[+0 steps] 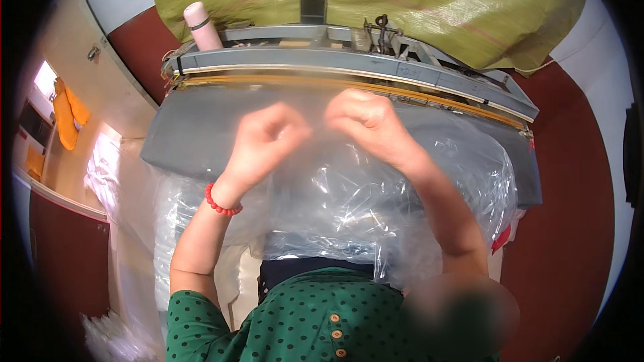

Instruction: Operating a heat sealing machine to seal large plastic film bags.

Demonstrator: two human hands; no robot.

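Observation:
My left hand [272, 135], with a red bead bracelet [222, 202] at the wrist, is raised over the grey padded top of a bench [191, 124]. Its fingers are curled closed and slightly blurred. Close beside it, my right hand [365, 117] is also closed, thumb against fingers. Both pinch a hazy sheet of clear plastic film [335, 191], which hangs below them, creased and shiny, over the bench and down toward my lap. The exact edge in the fingers is too faint to make out.
Behind the bench top runs a grey metal frame [268, 59] with an orange-yellow bar [295, 80]. A pink bottle [202, 27] and a dark metal clamp-like part [382, 35] stand on it. A yellow-green sheet [429, 0] covers the back. More plastic [117, 335] lies at lower left.

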